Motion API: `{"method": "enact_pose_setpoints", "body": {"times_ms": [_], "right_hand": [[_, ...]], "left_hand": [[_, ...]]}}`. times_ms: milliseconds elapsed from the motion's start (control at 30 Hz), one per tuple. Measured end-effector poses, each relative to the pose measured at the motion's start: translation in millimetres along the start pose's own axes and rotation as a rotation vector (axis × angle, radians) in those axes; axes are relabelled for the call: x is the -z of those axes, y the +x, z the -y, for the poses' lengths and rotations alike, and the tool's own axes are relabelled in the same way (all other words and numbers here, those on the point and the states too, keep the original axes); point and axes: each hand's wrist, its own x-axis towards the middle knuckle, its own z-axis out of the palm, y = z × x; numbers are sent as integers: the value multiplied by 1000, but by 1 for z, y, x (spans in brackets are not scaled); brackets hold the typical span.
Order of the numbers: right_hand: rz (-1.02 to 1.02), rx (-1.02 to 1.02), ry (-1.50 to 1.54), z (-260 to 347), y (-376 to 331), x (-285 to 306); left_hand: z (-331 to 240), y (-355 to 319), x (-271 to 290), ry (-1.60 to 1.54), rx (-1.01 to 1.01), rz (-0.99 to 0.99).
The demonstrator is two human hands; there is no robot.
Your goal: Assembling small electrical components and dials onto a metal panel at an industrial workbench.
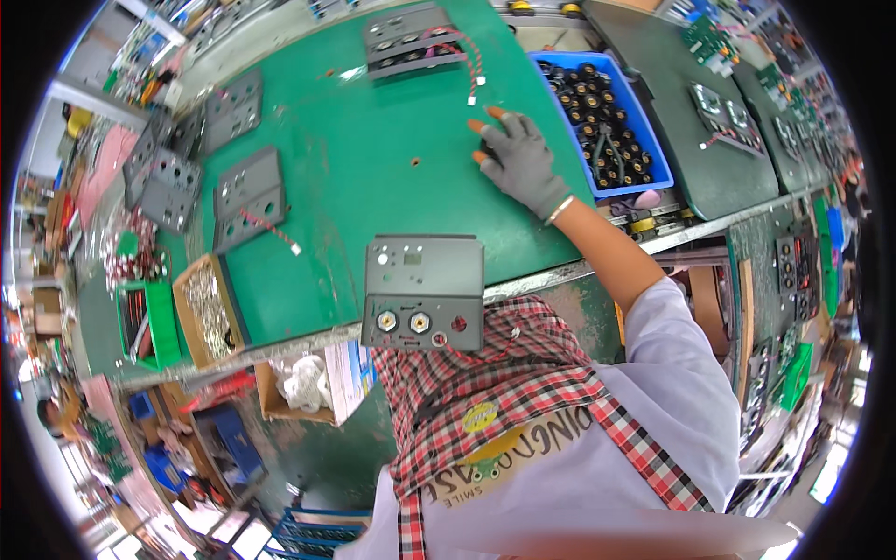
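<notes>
My right hand (pixel 525 168), in a grey glove with orange fingertips, is over the green tabletop, left of a blue bin (pixel 665 177). Its fingers curl toward the thumb, and a small dark thing partly shows between them, too hidden to name. Nearer to me, a bent grey metal panel (pixel 425 268) overhangs the table's front edge against my checked apron (pixel 523 355). Two round fittings (pixel 419 323) with gold centres sit in its lower face. My left hand does not show.
Black round parts (pixel 588 98) and pliers (pixel 605 149) lie in the bin. Another grey panel with red-black wires (pixel 411 42) is at the back. More panels (pixel 250 198) stand at left, beyond a cardboard box of metal parts (pixel 210 308) and a green bin (pixel 161 322).
</notes>
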Motion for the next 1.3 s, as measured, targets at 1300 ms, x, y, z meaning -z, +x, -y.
{"method": "enact_pose_setpoints", "body": {"times_ms": [1300], "right_hand": [[76,-395,579,16,-11,-4]], "left_hand": [[-172,12,188,563,-786,353]]}}
